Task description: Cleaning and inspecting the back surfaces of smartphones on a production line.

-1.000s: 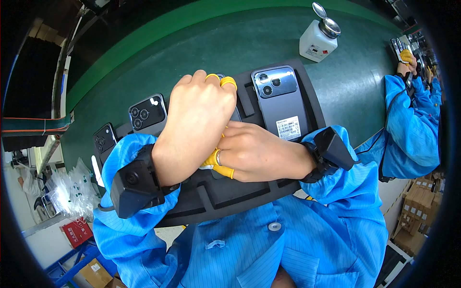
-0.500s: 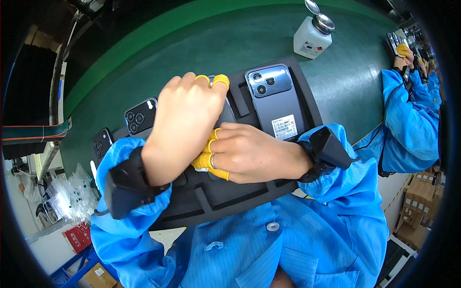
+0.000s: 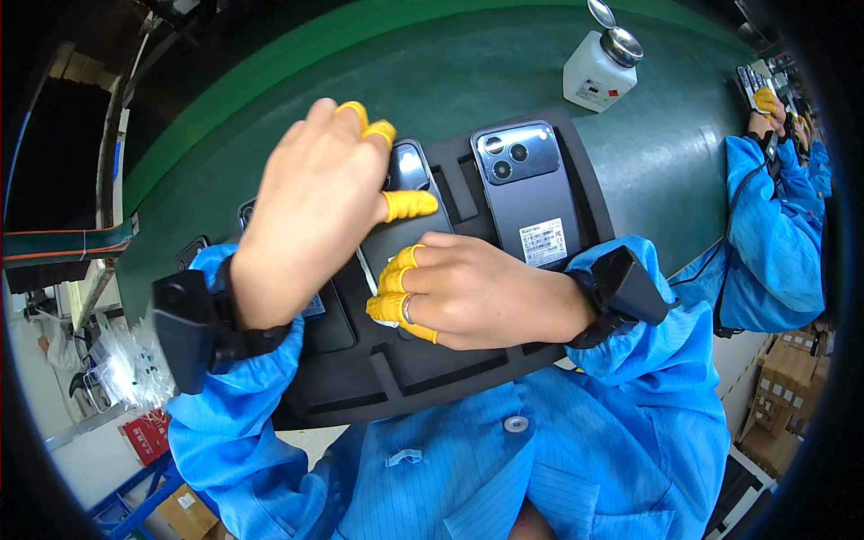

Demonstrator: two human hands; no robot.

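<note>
A dark phone (image 3: 414,166) lies back up in the middle of a black foam tray (image 3: 432,364), partly covered by both hands. My left hand (image 3: 319,184) is over its far left side, fingers apart in yellow finger cots, with the thumb stretched across the phone's back. My right hand (image 3: 468,292) rests on its lower part with fingers curled together, also in yellow cots. A bit of white shows under those fingertips; what it is stays hidden. To the right lies a blue-grey phone (image 3: 513,193) with a white label. Another phone (image 3: 330,322) is partly under my left forearm.
A white dispenser bottle (image 3: 598,76) with its metal lid raised stands on the green table (image 3: 450,72) beyond the tray. One more phone (image 3: 193,251) is at far left, near clear plastic bags (image 3: 135,369). A co-worker's blue sleeve (image 3: 769,252) is at right.
My left hand has moved left and lifted its fingers off the middle phone's top, with the thumb spread, uncovering the camera area. The right hand stays nearly in place.
</note>
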